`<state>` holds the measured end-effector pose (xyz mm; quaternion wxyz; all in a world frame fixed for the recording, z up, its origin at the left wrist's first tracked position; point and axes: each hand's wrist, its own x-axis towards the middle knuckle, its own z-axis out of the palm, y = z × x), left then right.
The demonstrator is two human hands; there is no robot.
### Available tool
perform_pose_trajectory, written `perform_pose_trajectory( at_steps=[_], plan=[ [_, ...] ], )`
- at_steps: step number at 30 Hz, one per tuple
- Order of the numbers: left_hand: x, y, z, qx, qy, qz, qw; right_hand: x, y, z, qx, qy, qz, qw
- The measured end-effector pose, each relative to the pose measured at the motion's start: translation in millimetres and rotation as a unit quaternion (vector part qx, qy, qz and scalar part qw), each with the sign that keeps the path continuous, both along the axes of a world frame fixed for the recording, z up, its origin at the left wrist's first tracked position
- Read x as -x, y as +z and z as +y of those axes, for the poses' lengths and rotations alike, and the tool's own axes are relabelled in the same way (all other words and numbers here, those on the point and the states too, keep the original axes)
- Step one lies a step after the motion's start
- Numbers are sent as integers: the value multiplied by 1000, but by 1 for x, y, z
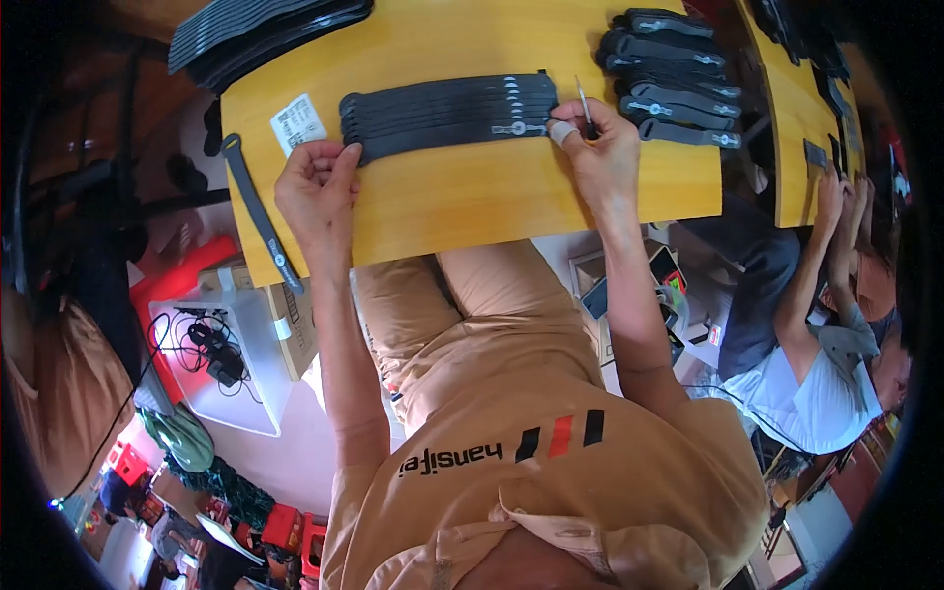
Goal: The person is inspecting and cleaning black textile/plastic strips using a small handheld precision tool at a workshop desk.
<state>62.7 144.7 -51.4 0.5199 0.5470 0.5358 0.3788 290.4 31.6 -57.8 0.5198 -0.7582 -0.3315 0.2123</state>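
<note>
Several flat black straps [433, 103] lie overlapped in a row on the yellow table, their pale printed marks lined up near the right end. My left hand [320, 192] pinches the left end of the nearest strap [433, 146] between thumb and fingers. At its other end, my right hand [600, 152] has thumb and forefinger closed on the strap's tip. A thin pointed tool with a dark handle [585, 106] sticks up from the right hand; its exact kind is unclear. White tape wraps one right finger.
A single dark strap [258, 202] lies along the left table edge, near a white printed label [298, 123]. Stacked straps [270, 39] stand back left, and bundled straps [674, 84] back right. A plastic bin [221, 369] with cables sits below left. Another person works at right.
</note>
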Motion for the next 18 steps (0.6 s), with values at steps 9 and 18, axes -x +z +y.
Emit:
perform_pose_trajectory(
  at_steps=[9,18],
  plan=[
    [0,2,0,-14,5,42,999,2,3,1,1,-4,6,1000],
    [-1,1,0,0,5,23,1000,1,2,0,15,-5,-9,1000]
  ],
)
